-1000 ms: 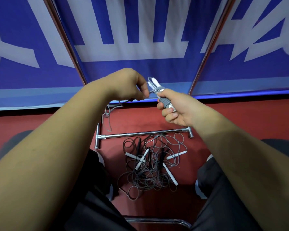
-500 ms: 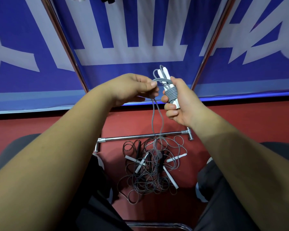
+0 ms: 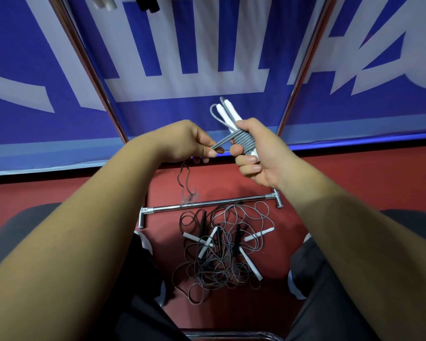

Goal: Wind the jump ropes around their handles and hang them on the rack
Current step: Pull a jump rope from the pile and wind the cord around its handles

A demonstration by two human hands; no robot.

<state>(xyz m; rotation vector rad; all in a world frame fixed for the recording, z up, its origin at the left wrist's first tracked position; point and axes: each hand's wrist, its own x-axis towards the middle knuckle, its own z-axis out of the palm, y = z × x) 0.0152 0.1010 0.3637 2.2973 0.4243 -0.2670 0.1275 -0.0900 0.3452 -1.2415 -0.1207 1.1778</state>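
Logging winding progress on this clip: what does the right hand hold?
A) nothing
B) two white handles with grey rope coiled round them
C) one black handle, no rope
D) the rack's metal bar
B: the right hand holds two white handles bound by coils of grey rope, whose free length the left hand pinches.

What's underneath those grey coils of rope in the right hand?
Two white handles stick out above the grey coils, side by side in the right hand. One lower end peeks out below. Their middle parts are hidden by the coils and the fingers.
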